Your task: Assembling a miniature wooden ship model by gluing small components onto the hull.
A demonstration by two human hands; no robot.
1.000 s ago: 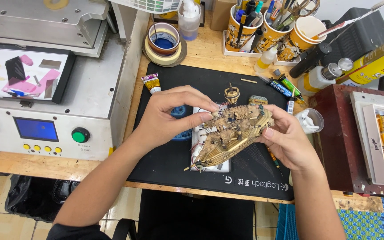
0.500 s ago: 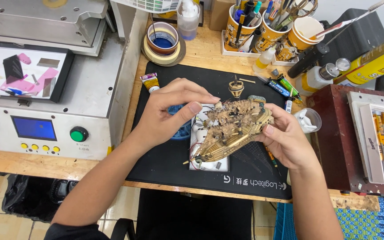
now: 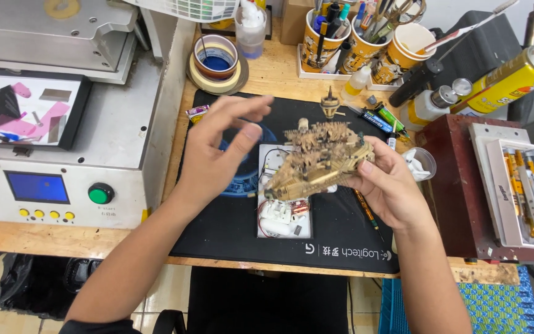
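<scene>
Tan wooden model ship with a cluttered brown deck (image 3: 319,162): held aloft above the near middle of the black mat, tilted, bow down-left, stern raised to the right.

Your left hand (image 3: 217,151) has let go of the model ship (image 3: 319,161) and lifted clear, fingers spread in the air — earlier it gripped the hull's left end. Now only your right hand (image 3: 390,185) carries the model — raised slightly, tilted more level.
</scene>
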